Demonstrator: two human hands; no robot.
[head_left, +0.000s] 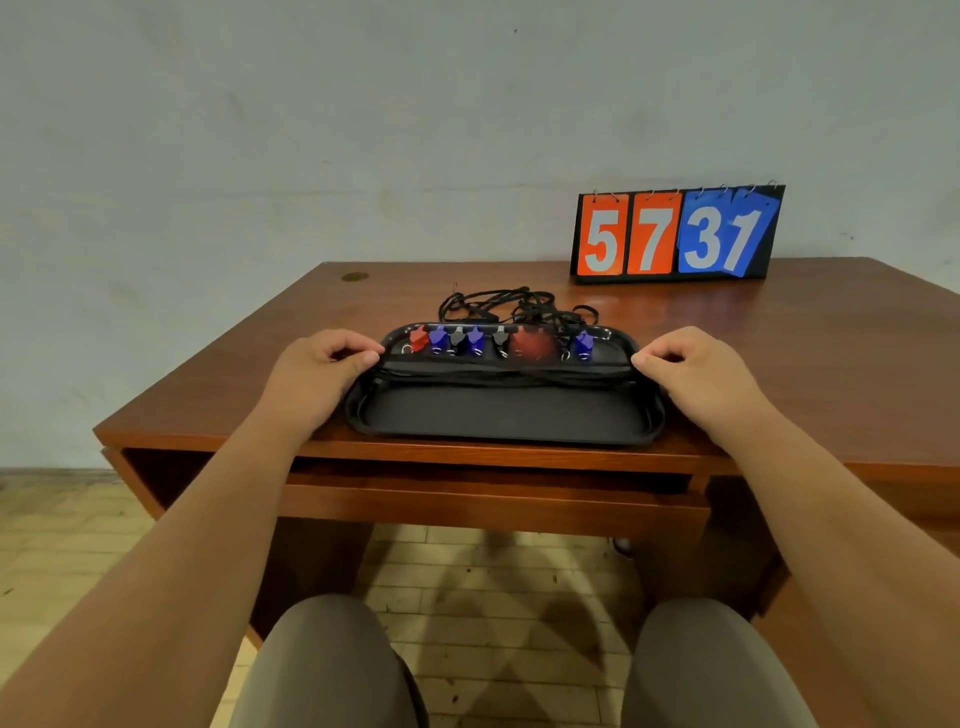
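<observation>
Two black trays lie on the wooden desk. The near tray holds nothing. The far tray carries a row of whistles in red, blue and black, and a round red item. Their black lanyards lie tangled behind it. A bundle of black cords stretches straight across where the trays meet. My left hand pinches its left end with curled fingers. My right hand pinches its right end the same way.
A flip scoreboard reading 57 in orange and 37 in blue stands at the desk's back right against the wall. The desk's front edge has a pull-out shelf below it. My knees are under the desk, over a tiled floor.
</observation>
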